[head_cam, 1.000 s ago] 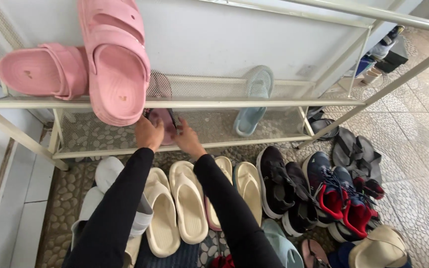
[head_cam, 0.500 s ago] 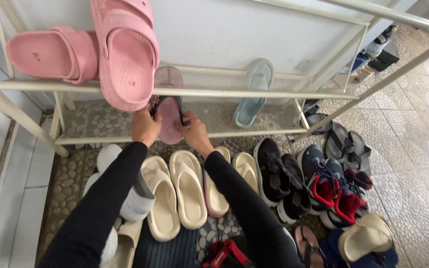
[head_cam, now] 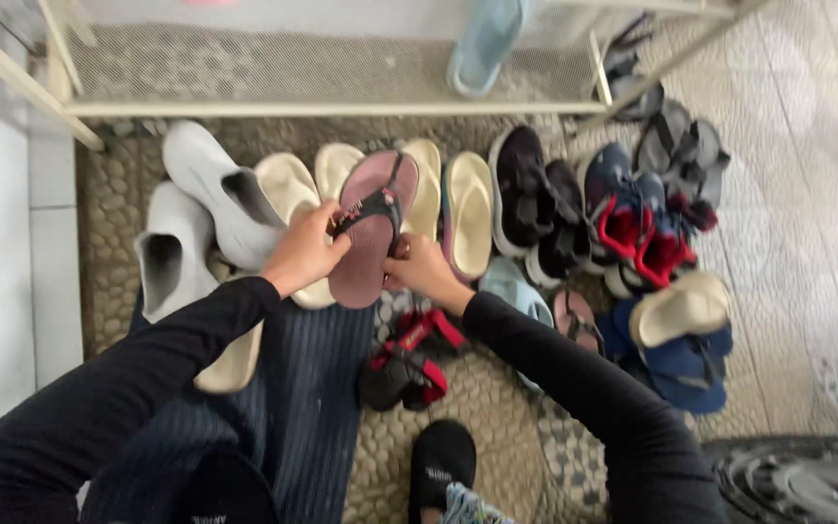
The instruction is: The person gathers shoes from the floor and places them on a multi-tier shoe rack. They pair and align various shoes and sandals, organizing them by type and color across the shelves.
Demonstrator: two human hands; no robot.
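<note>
Holding the mauve sandal (head_cam: 366, 233) above the cream slippers (head_cam: 293, 194), left hand (head_cam: 305, 254) fingers clamp its edge; right hand (head_cam: 421, 272) seemingly pinches the heel. Keep both grips level.

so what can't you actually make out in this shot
Head view only:
- Mauve sandal, held by left hand and right hand: its heel end sits behind the hands, so each grip is partly unseen.
- Cream slides: mostly covered by the sandal and hands.
- Pale blue sandal on the rack shelf: cut off by the top edge.
- Dark round object: cut by the bottom right corner, kind unclear.
</note>
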